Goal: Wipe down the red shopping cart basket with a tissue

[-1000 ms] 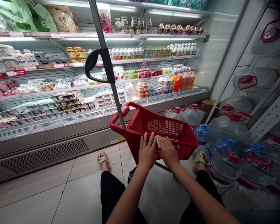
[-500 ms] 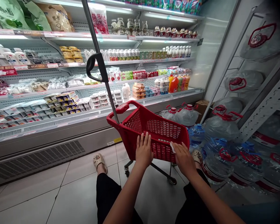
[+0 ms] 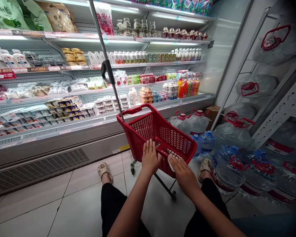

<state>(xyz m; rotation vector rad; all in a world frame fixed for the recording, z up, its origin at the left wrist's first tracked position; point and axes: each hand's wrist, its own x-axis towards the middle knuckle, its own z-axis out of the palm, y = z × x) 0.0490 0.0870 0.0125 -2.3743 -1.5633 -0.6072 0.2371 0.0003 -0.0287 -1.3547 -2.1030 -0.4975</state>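
Note:
A red shopping trolley (image 3: 175,135) with perforated sides stands on small wheels between my feet. On its near rim lies my left hand (image 3: 150,158), fingers stretched out and close together, nothing in it. My right hand (image 3: 186,176) presses a folded white cloth or tissue (image 3: 171,164) against the same rim, farther right; its material is too small to tell. From the trolley's far left corner rises a thin metal pole (image 3: 117,98) carrying a black loop handle (image 3: 108,71). The basket floor is partly hidden behind the near wall and my hands.
An open refrigerated display (image 3: 98,121) with dairy cups, bottles and bags runs along the back. Large water bottles (image 3: 229,168) stand on the floor at the right, beside a metal rack (image 3: 276,112). My shoes (image 3: 105,171) flank the trolley on the tiled floor.
The trolley has turned, its right end swinging toward me and leftward, and its pole shifting right. My right hand has moved left and down with the rim, still holding the white cloth.

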